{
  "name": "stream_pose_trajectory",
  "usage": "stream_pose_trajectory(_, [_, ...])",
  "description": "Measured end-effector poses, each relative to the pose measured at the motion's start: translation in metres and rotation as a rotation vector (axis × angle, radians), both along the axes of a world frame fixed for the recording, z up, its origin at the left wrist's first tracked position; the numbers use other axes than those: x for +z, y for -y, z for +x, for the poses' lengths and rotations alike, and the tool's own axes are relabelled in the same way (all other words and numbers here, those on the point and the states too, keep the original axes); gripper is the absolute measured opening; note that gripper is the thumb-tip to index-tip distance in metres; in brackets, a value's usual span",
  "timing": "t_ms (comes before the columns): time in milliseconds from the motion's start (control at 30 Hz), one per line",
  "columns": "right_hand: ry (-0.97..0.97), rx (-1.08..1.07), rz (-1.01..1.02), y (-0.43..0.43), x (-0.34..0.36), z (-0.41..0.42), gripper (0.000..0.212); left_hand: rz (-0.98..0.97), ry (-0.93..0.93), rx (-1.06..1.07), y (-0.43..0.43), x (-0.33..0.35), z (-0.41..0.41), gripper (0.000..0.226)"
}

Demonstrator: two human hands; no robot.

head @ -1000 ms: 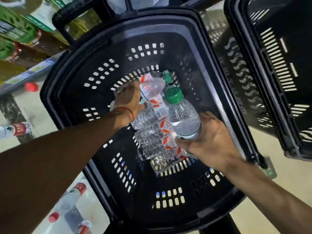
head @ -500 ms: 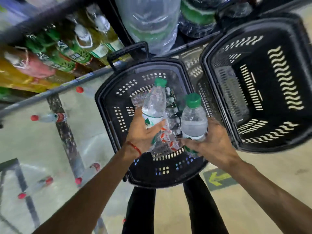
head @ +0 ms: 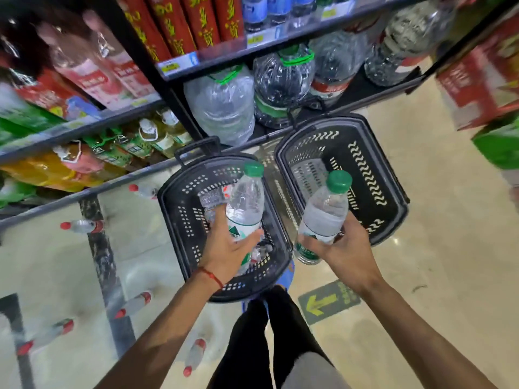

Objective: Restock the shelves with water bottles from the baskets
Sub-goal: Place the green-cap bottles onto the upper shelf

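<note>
Head view: I'm holding one green-capped water bottle in each hand, both lifted above the baskets. My left hand (head: pixel 224 248) is wrapping fingers and thumb round the label end of the left bottle (head: pixel 245 203), which is standing about upright over the left basket (head: pixel 174 220). A few more clear bottles (head: pixel 210 197) are lying in that basket's bottom. My right hand (head: pixel 345 248) is gripping the right bottle (head: pixel 323 214) low on its body, cap tilting up and right, by the near rim of the right basket (head: pixel 393 197). Both baskets are sitting side by side on the floor, just before the bottom shelf holding big water jugs (head: pixel 222 108). Red-capped bottles (head: pixel 81 226) are lying on a pale surface at left.
</note>
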State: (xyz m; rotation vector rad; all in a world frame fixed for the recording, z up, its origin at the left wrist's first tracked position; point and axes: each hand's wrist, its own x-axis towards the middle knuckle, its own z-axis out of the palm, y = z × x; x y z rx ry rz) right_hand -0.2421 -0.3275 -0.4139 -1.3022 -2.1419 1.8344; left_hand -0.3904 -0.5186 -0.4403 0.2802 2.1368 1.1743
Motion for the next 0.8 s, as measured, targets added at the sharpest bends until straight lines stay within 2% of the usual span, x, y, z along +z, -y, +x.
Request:
stream_pose_trajectory(133, [-0.039, -0.141, 0.028, 0.007, 0.052, 0.022, 0.054, 0.062, 0.032, -0.060, -0.012, 0.043, 0.008, 0.073])
stream_pose_trajectory(267, [-0.083, -0.233, 0.074, 0.009, 0.098, 0.039, 0.056, 0.118, 0.017, -0.103, -0.029, 0.089, 0.015, 0.081])
stream_pose_trajectory(400, [-0.127, -0.308, 0.112, 0.000, 0.134, 0.058, 0.053, 0.172, 0.025, -0.185, -0.056, 0.126, 0.020, 0.064])
stream_pose_trajectory(700, [-0.283, -0.342, 0.104, -0.070, 0.182, 0.107, 0.052, 0.283, -0.058, -0.301, -0.142, 0.176, 0.055, 0.066])
stream_pose_trajectory(800, [-0.322, -0.332, 0.131, -0.110, 0.186, 0.126, 0.054, 0.280, -0.098, -0.299, -0.181, 0.184, 0.075, 0.056])
